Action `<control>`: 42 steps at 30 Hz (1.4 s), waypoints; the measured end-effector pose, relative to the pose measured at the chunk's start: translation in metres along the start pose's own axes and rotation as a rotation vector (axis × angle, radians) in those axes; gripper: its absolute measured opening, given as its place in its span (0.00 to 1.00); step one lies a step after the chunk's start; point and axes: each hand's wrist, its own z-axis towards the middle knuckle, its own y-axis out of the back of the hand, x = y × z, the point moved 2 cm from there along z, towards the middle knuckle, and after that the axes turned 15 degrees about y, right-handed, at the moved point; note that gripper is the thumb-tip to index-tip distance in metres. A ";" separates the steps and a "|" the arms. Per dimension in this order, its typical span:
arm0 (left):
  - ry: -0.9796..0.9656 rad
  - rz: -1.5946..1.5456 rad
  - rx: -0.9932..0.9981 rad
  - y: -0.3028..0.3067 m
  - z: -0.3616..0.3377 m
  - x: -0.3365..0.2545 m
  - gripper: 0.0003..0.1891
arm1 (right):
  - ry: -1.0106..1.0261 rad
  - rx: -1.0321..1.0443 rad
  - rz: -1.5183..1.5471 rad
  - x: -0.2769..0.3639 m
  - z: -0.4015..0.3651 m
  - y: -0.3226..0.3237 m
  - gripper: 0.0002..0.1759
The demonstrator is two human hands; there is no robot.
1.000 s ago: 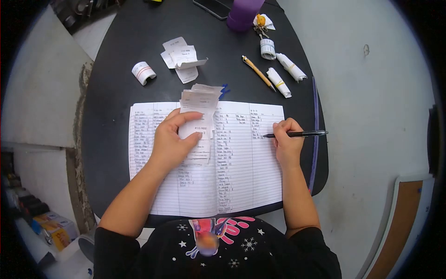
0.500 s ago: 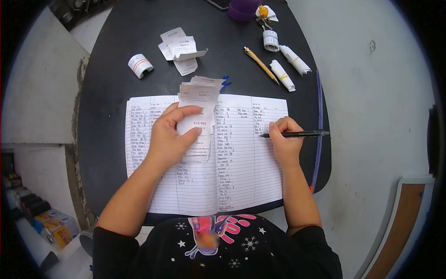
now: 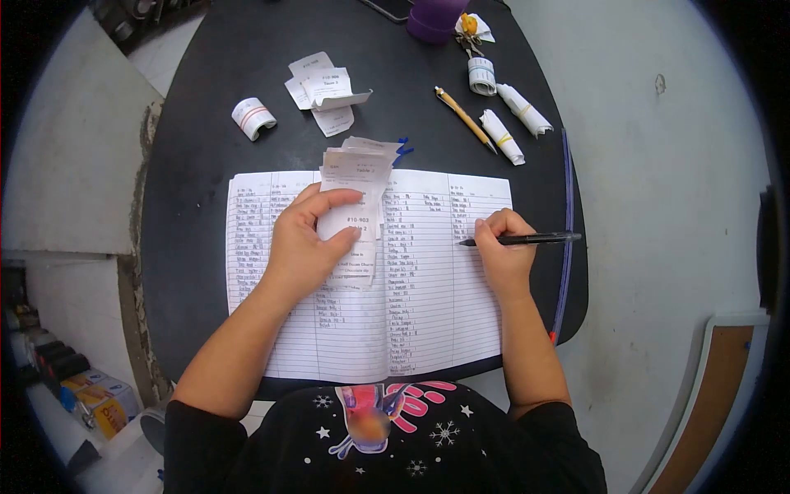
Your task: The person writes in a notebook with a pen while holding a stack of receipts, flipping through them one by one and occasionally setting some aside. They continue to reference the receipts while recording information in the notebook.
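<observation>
An open lined notebook (image 3: 444, 329) with handwritten columns lies on the black table. My left hand (image 3: 304, 235) is closed on a stack of printed receipts (image 3: 360, 177), thumb and forefinger across the front slip, over the notebook's left page and centre fold. In my right hand (image 3: 506, 251) is a black pen (image 3: 539, 239), its tip at the last written line in the right page's right column. Something blue (image 3: 402, 151) pokes out behind the top of the receipts.
Loose receipts (image 3: 329, 89) and a curled paper roll (image 3: 253, 119) lie beyond the notebook. Right of them are a yellow pen (image 3: 465, 119), banded paper rolls (image 3: 502, 136), a roll (image 3: 481, 76) by some keys and a purple container (image 3: 432, 20). A wall (image 3: 650, 206) stands on the right.
The whole view has shifted slightly, moving the table things a few pixels right and down. Both hands keep their hold, and the pen tip stays near the same line.
</observation>
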 end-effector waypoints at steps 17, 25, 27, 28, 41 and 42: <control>-0.037 -0.017 -0.001 0.000 0.002 0.005 0.19 | -0.017 0.036 -0.029 0.001 0.000 -0.001 0.17; -0.017 0.005 -0.008 0.000 0.001 0.003 0.19 | 0.028 0.030 -0.101 0.002 0.000 -0.002 0.15; -0.009 -0.005 -0.001 0.000 0.001 0.002 0.19 | 0.037 0.041 -0.111 -0.001 0.000 -0.001 0.15; -0.006 -0.009 0.003 0.000 0.000 0.002 0.19 | 0.041 0.047 -0.116 -0.001 0.000 -0.001 0.15; -0.002 0.012 -0.014 -0.001 0.001 0.003 0.18 | 0.022 0.022 -0.060 -0.003 -0.001 -0.002 0.15; -0.011 0.015 -0.014 -0.001 0.001 0.003 0.18 | 0.042 0.031 -0.082 -0.003 -0.001 -0.002 0.15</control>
